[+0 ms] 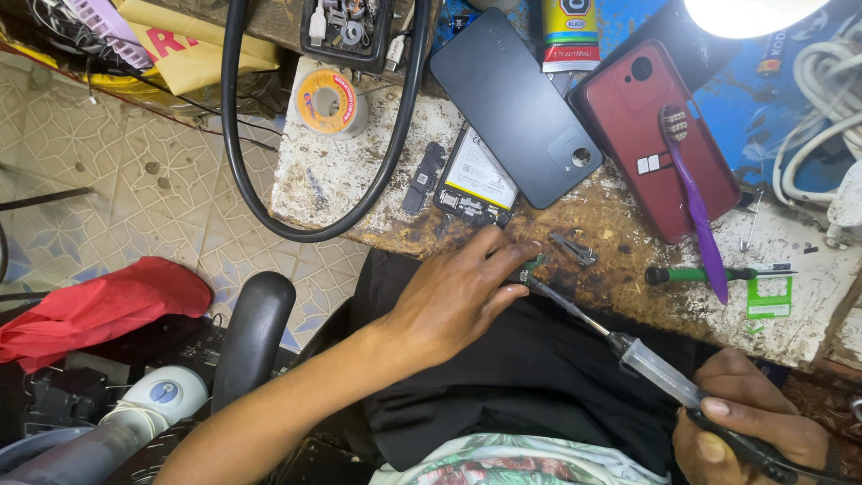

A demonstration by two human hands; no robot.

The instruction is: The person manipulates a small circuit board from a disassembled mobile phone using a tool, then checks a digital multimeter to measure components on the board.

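Observation:
My left hand [458,292] rests at the front edge of the worn workbench [359,171], its fingertips pinching a small green circuit board [533,266]. My right hand [750,422], low at the right, grips a soldering iron [628,348] by its clear handle. The iron's thin tip reaches up and left to the small board by my left fingers. Just beyond lies an opened phone [474,180] with its insides showing, and a dark back cover [516,103] overlaps it.
A red phone case [651,135] with a purple toothbrush [696,202] lying across it sits at right, beside a green-handled screwdriver [691,274]. A solder spool [329,101], a thick black cable loop [235,135] and white cables [822,126] ring the bench. Tiled floor and red cloth [99,305] lie left.

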